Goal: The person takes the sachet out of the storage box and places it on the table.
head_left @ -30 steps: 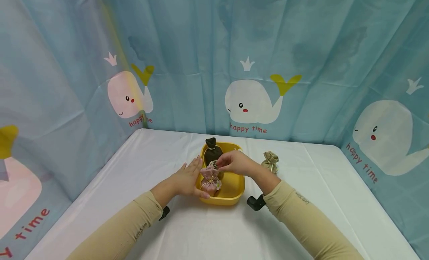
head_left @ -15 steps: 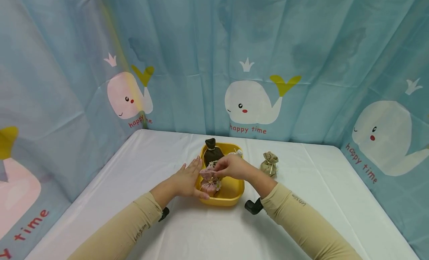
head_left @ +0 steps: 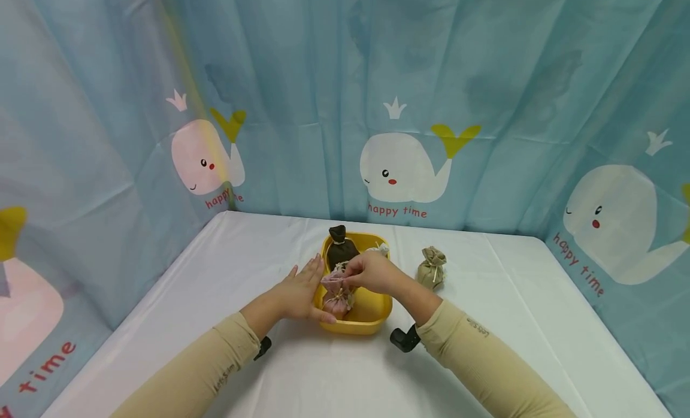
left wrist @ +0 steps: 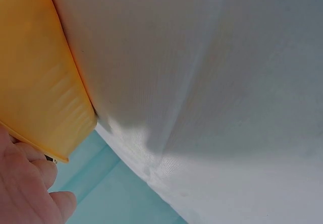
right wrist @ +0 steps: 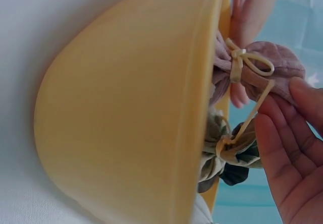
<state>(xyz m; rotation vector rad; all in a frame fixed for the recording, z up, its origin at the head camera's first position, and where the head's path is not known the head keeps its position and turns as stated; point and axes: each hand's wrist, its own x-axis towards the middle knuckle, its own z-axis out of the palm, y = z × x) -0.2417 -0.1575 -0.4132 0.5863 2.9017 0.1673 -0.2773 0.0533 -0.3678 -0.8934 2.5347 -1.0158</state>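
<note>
A pink drawstring pouch (head_left: 336,303) with a cream cord bow stands in the near left part of a yellow plastic tub (head_left: 358,328). My right hand (head_left: 375,272) pinches the pouch's gathered top between thumb and fingers, plain in the right wrist view, where the pink cloth (right wrist: 270,55) sticks out past the rim. My left hand (head_left: 298,294) lies along the tub's left side, fingers straight, thumb at the near rim. Behind the pink pouch sit a dark brown pouch (head_left: 342,250) and a patterned pouch (right wrist: 217,138), partly hidden. A white pouch (head_left: 381,248) shows at the tub's far right.
A khaki pouch (head_left: 431,271) stands on the white tabletop (head_left: 485,322) to the right of the tub. Black wrist-camera mounts (head_left: 404,339) show beneath the forearms. A blue whale-print curtain (head_left: 302,106) encloses the table's back and sides.
My right hand has come slightly down and left, from the patterned pouch to the pink pouch's top, and now pinches it. The left hand has stayed against the tub.
</note>
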